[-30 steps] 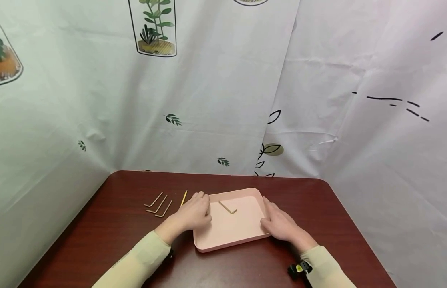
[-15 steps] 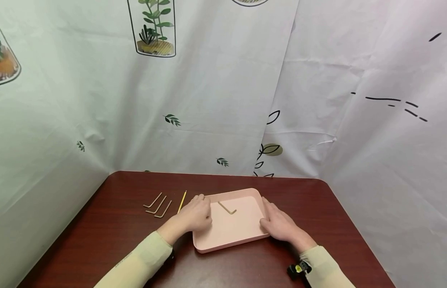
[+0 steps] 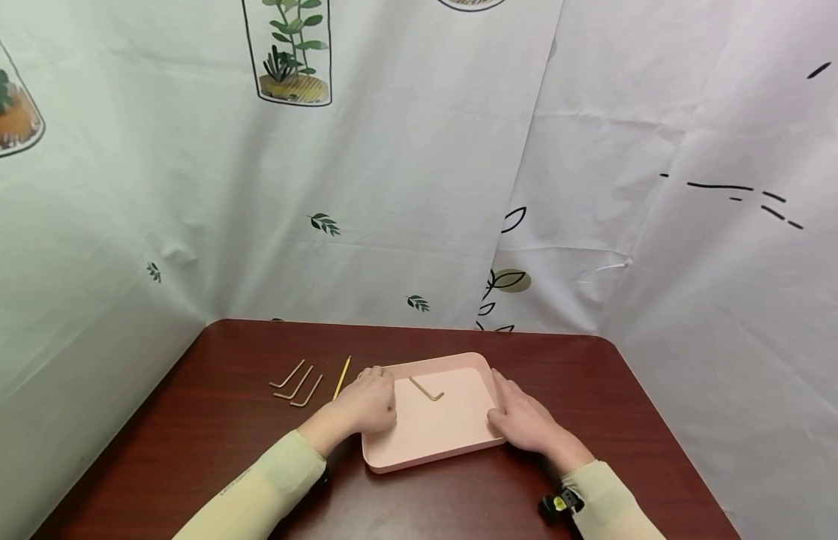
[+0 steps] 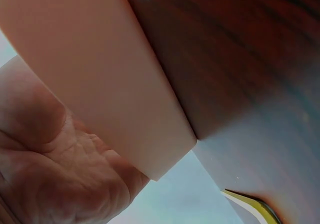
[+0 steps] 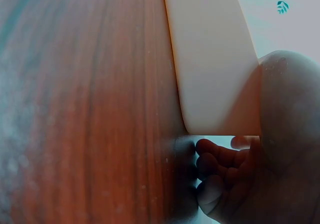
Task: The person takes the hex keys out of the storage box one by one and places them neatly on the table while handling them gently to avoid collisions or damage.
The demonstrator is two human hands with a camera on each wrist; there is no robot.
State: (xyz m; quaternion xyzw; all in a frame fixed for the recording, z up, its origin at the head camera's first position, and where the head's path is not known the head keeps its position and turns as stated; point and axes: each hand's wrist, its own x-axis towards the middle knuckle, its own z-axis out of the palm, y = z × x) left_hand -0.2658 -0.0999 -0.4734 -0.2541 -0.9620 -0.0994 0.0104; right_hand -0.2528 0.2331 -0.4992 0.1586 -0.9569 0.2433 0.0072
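Note:
A shallow pink tray (image 3: 446,427) sits on the dark red table, turned slightly askew. My left hand (image 3: 369,400) holds its left side, knuckles up, over the rim. In the left wrist view the palm (image 4: 65,154) lies against the tray's outer wall (image 4: 110,84). On the opposite side my right hand (image 3: 523,412) grips the right wall, thumb inside the rim and fingers along the outside. The right wrist view shows its curled fingers (image 5: 220,166) past the tray's corner, close over the table. One brass-coloured hex key (image 3: 427,389) lies inside the tray near the back.
Three more L-shaped hex keys (image 3: 297,382) lie side by side on the table (image 3: 243,450), left of the tray. A yellow pencil (image 3: 342,375) rests between them and my left hand. White printed cloth (image 3: 419,187) hangs behind the table and along both sides.
My left hand has shifted very slightly on the tray's left edge, showing a bit more of the pencil. The tray, hex keys and right hand stay put.

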